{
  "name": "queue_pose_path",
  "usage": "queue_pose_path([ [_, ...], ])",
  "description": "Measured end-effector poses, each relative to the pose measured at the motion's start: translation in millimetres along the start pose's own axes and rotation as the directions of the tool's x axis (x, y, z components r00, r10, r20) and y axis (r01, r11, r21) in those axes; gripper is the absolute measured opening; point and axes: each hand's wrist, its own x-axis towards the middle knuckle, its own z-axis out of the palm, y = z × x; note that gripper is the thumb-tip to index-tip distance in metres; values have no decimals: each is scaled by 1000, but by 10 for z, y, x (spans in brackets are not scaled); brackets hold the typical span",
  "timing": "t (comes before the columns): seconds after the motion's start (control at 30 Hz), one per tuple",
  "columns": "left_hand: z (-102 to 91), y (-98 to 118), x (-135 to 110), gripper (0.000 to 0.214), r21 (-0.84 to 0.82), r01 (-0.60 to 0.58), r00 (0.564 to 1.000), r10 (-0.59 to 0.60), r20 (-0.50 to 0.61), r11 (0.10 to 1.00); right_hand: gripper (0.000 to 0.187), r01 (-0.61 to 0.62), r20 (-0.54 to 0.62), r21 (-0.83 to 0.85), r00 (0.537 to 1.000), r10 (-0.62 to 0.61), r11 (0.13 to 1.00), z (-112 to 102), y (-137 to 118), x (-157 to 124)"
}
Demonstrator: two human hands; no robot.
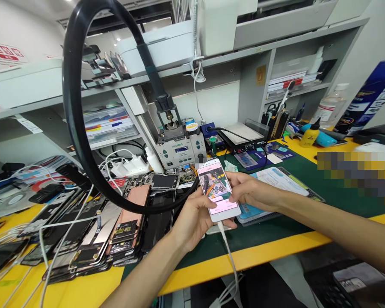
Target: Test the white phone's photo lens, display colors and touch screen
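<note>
"One yellow surface (263,253) takes up the most room, doesn't it?"

"Yes, and a green mat (303,162) covers much of its middle and right side. Next comes a thick black hose (72,85), looping high over the left half of the workspace."

"And under the loop?"

"Rows of dismantled phones (134,201), stacked and overlapping, one with a pinkish panel uppermost. Behind them stands a grey station (179,149) with buttons and a small display, a white power strip (133,167) to its left."

"What lies on the right?"

"A flat blue-and-white package (276,177) on the mat, partly behind the right forearm, and farther back a yellow bottle (310,136)."

"How are the hands?"

"Both partly closed. The left hand (195,214) cups the white phone (214,188) from its left edge, thumb over the lower screen. The right hand (247,188) grips the opposite edge, its thumb also at the glass."

"So where exactly is that phone?"

"Between the two hands, above the mat, tilted so its lit screen faces the wearer; it shows a colourful picture over a pink area."

"Anything smaller?"

"A white cable (225,241), plugged into its bottom end and hanging past the surface's front edge."
</note>
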Motion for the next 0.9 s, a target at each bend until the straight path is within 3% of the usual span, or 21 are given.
queue_pose_path([
  [0.47,-21,-26,-6,61,89,-32,998,26,65,996,44,-21,-10,-5,1000,21,1000,-18,2,2],
  [0.77,2,-1,4,77,-11,3,999,-3,48,1000,29,-55,-44,83,997,59,995,2,-17,12],
  [0.9,3,8,12,72,-82,11,999,-9,33,997,23,-54,-38,95,998,58,994,11,-25,14],
])
